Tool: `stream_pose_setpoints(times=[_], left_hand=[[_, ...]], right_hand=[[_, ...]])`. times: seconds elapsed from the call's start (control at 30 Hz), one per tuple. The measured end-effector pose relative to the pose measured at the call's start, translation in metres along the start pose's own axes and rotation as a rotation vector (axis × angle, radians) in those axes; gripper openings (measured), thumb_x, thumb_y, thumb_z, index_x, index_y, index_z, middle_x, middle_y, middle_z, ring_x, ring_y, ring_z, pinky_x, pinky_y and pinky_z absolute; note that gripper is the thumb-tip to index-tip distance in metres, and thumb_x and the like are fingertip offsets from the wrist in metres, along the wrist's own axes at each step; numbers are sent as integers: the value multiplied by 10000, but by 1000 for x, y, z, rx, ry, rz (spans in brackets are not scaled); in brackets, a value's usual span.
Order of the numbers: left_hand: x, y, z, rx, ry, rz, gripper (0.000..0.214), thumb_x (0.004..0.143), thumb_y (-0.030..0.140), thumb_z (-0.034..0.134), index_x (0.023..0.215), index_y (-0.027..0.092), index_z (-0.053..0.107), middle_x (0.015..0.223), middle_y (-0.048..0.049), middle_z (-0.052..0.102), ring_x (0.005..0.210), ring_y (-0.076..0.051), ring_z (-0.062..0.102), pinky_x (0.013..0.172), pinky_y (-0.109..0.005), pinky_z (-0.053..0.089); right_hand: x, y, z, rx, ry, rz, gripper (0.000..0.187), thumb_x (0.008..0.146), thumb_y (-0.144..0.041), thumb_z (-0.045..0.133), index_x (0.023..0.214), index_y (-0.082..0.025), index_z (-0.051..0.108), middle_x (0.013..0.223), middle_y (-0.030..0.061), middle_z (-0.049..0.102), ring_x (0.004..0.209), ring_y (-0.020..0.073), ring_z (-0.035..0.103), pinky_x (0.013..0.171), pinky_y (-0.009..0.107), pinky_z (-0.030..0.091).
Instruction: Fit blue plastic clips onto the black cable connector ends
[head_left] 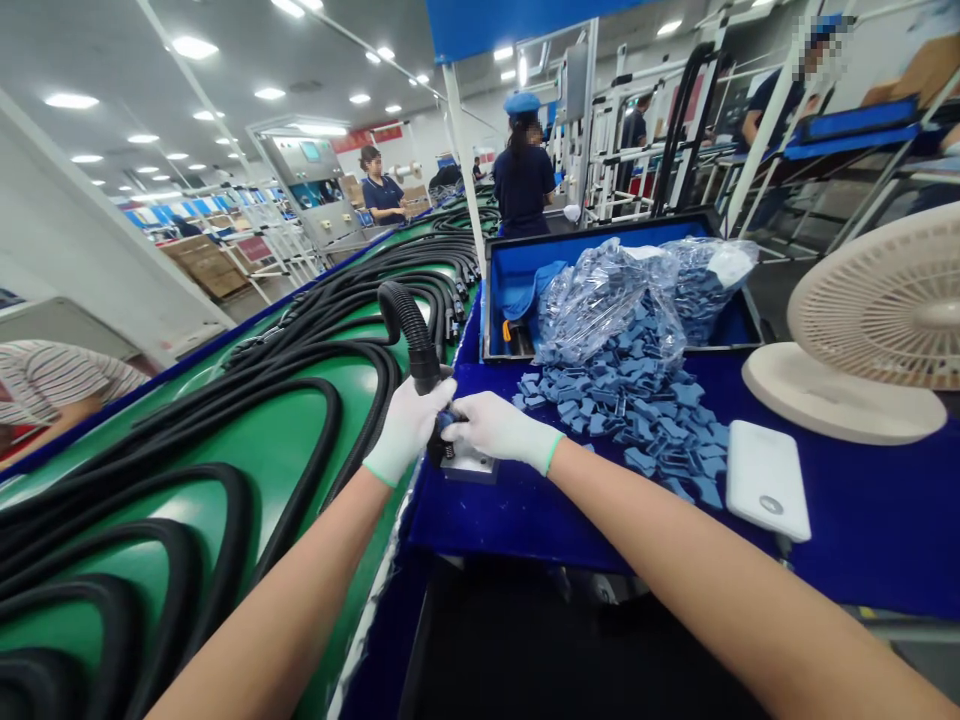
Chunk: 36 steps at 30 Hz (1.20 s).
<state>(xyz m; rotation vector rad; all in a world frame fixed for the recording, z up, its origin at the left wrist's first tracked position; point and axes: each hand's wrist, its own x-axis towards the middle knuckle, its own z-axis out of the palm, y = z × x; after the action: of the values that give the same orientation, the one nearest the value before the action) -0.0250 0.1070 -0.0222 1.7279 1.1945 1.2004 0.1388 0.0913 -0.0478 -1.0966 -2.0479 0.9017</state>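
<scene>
My left hand [405,425], in a white glove, is closed around the end of a black corrugated hose [412,325]. The hose bends up and over to the left above the hand. My right hand [506,430], also gloved, pinches a small dark-blue part [444,420] at the hose's end fitting; its exact shape is mostly covered by the fingers. Just beneath both hands, a small metal block [471,466] lies on the blue work surface [502,515]. Right of my right hand spreads a pile of blue-grey plastic clips [637,400].
Several black hoses lie along the green conveyor [300,440] on the left. A black-rimmed bin [491,300] holds clear plastic bags [600,300] of clips. On the right are a white power bank [766,475] and a beige fan [840,400]. Co-workers [523,175] stand farther off.
</scene>
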Motion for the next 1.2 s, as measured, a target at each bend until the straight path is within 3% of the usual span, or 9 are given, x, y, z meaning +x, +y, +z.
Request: stream_pose_setpoints(times=[0.2,0.3,0.47,0.6,0.7,0.83,0.93,1.07,1.2], left_hand=[[2,-1,3,-71,-77,-1,339,868,435,702,1040,145,669,817,-21,651,751,-172,598,728,-286,509],[-1,-3,-12,-67,-41,-17,414,896,555,658,1003,155,645,852,-46,670,772,-169,626,740,-275,524],[-45,-23,-96,53,98,-203,624,957,719,367,1246,188,524,1053,-93,695,712,-160,657,660,-294,556],[-117,-33,-167,366,30,-422,575,906,663,500,1128,158,661,1051,-111,737,884,-244,697,801,-356,574],[-168,-31,-191,638,-79,-562,418,869,482,559,1091,171,729,1121,-103,751,1060,-287,682,936,-362,529],[-215,-23,-191,950,-249,-699,361,775,359,603,1068,196,738,984,-93,762,862,-299,712,826,-382,526],[-235,-19,-175,1160,-294,-716,475,695,400,696,1105,160,695,1040,-166,730,923,-387,698,856,-470,509],[-247,-21,-154,1301,-327,-703,481,728,459,673,1086,139,672,1070,-221,696,989,-455,675,906,-558,481],[-243,-23,-158,1258,-368,-742,503,740,524,652,1044,126,704,1070,-224,713,1009,-462,676,928,-549,483]], right_hand=[[8,18,6,88,-35,65,379,819,-500,723,751,-130,677,660,-21,553,609,111,482,559,227,348],[7,17,1,82,-52,76,410,788,-542,760,807,-133,734,696,6,622,643,131,547,573,226,374],[0,17,-2,75,-71,35,295,856,-453,734,904,-164,772,834,38,720,735,153,623,668,230,448],[-2,19,1,8,-74,36,188,874,-340,704,926,-173,774,880,36,738,767,162,647,705,243,468],[-1,18,5,-65,-73,56,137,864,-290,694,919,-195,776,886,19,741,774,160,652,705,248,466],[-1,17,8,-97,-84,67,124,852,-252,687,929,-216,777,906,2,745,774,156,653,685,248,460],[-2,17,9,-121,-77,69,126,846,-239,680,930,-219,772,898,-4,745,770,157,655,678,250,456],[-5,14,7,-113,-94,89,150,851,-234,667,961,-217,767,844,-1,742,725,156,652,671,250,460],[-18,0,4,-57,-83,79,141,865,-223,650,937,-204,770,888,8,745,768,160,662,700,250,468]])
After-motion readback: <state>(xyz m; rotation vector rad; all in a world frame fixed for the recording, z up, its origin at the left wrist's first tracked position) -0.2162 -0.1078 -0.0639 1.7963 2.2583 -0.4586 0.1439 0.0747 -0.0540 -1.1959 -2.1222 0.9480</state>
